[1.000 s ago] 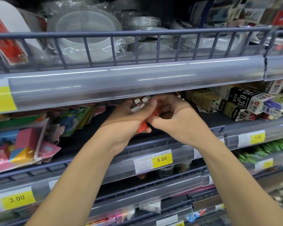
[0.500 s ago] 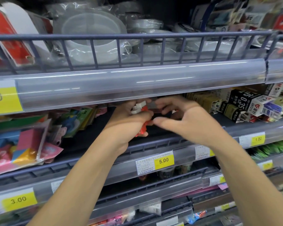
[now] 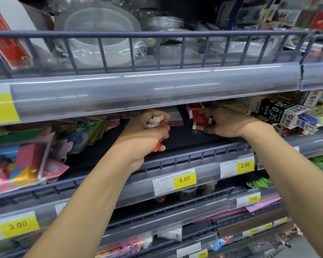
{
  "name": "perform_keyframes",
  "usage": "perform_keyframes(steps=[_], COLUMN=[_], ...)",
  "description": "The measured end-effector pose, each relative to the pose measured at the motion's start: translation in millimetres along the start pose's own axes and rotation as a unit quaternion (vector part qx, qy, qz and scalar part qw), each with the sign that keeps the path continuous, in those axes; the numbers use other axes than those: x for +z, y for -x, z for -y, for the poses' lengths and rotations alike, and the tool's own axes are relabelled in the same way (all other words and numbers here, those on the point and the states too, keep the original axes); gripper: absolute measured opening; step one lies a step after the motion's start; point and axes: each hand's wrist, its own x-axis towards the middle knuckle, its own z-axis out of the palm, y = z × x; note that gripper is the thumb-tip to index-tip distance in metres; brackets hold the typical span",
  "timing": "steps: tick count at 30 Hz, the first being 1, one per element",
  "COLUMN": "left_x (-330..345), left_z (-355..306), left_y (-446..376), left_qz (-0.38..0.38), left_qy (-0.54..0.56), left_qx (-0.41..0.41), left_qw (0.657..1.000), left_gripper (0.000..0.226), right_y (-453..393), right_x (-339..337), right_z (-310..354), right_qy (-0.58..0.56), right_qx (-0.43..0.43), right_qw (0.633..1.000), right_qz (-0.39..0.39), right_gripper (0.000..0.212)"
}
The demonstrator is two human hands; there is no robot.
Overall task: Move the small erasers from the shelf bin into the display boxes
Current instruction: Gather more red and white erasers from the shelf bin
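Big grey shelf rail [image 3: 138, 90] cuts straight across the middle, and its clear price strip hides the far part of the shelf below. Behind the wire guard up top, plastic bowls in wrap [image 3: 99, 36], blurred and glossy. Down on the dark middle shelf [image 3: 185, 138], colourful packets [image 3: 26, 161] crowd the left, cut off by the frame edge; boxes of pencil leads [image 3: 274, 112] pile up on the right. Left hand [image 3: 147, 131], fingers curled tight round a handful of small erasers [image 3: 157, 123], red and white, one red end poking out below the fist. Right hand [image 3: 226, 121] further right, well apart from the left, fingers curled round a red-and-white cluster of erasers [image 3: 199, 118]; whether that is loose pieces or a display box, I cannot tell, the rail shadows it. Yellow 5.00 tag [image 3: 184, 179] sits on the near rail below.
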Motion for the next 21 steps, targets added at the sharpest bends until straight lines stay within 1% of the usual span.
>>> perform_keyframes(steps=[2, 4, 7, 9, 10, 11, 13, 14, 16, 17, 19, 21], left_x=[0, 0, 1, 2, 3, 4, 4, 4, 4, 5, 6, 5], left_z=[0, 0, 0, 0, -1, -2, -4, -5, -8, -9, -8, -8], left_y=[-1, -1, -1, 0, 1, 2, 4, 5, 8, 9, 11, 11], left_qz=[0.001, -0.001, -0.013, -0.018, -0.019, -0.018, -0.012, -0.008, 0.005, 0.012, 0.021, 0.014], left_qy=[-0.009, -0.014, -0.017, -0.004, 0.003, 0.01, 0.035, 0.05, 0.076, 0.089, 0.108, 0.116], left_qx=[-0.004, -0.009, -0.021, -0.029, -0.035, -0.039, -0.044, -0.041, -0.027, -0.019, -0.007, -0.006], left_qw=[1.0, 1.0, 1.0, 0.999, 0.999, 0.999, 0.998, 0.998, 0.997, 0.996, 0.994, 0.993], left_gripper=[0.039, 0.038, 0.031, 0.023, 0.022, 0.029, 0.05, 0.054, 0.047, 0.043, 0.041, 0.035], right_y=[0, 1, 8, 15, 20, 25, 36, 42, 55, 61, 69, 72], right_x=[0, 0, 1, 3, 5, 5, 8, 11, 19, 24, 31, 37], right_z=[0, 0, 7, 14, 18, 24, 42, 52, 74, 84, 98, 106], right_qy=[-0.009, -0.029, -0.05, -0.084, -0.124, -0.172, -0.263, -0.304, -0.358, -0.37, -0.387, -0.398], right_qx=[0.007, 0.016, 0.011, 0.004, 0.0, -0.006, -0.022, -0.036, -0.084, -0.108, -0.136, -0.141], right_qw=[1.0, 0.999, 0.999, 0.996, 0.991, 0.983, 0.956, 0.939, 0.91, 0.902, 0.891, 0.886], right_qz=[0.002, 0.006, 0.004, -0.021, -0.044, -0.072, -0.132, -0.158, -0.191, -0.195, -0.192, -0.191], right_gripper=[0.065, 0.065, 0.074, 0.082, 0.082, 0.079, 0.066, 0.058, 0.042, 0.039, 0.043, 0.048])
